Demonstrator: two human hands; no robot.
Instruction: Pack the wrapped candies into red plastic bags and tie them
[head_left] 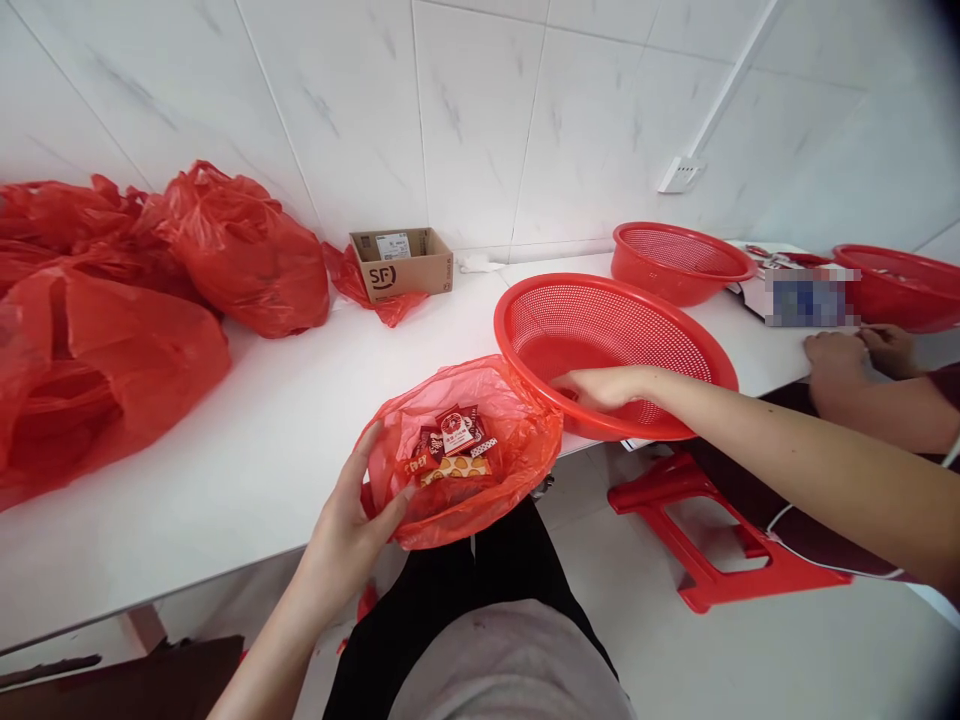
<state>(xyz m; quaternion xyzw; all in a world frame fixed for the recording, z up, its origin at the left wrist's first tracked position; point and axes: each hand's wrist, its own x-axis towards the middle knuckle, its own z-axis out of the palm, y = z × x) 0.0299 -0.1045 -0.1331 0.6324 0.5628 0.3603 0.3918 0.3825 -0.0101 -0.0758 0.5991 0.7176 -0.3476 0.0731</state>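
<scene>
My left hand (360, 510) grips the near left rim of a red plastic bag (517, 480), thumb inside and fingers outside. The bag's mouth is spread wide, and several small wrapped snack packets (454, 435) lie in it, dark red, white and yellow. Just right of it, touching or nearly so, stands a red perforated basket (615, 290). My right hand (611, 387) reaches down into that basket near its left side. Its fingers are curled and partly hidden by the rim; what they hold cannot be made out.
Filled red bags (247, 260) crowd the left of the white table (277, 430). A small cardboard box (412, 270) stands by the wall. Another red basket (675, 270) is at the back right. A co-worker's hands (840, 355) rest at the right; a red stool (720, 575) stands below.
</scene>
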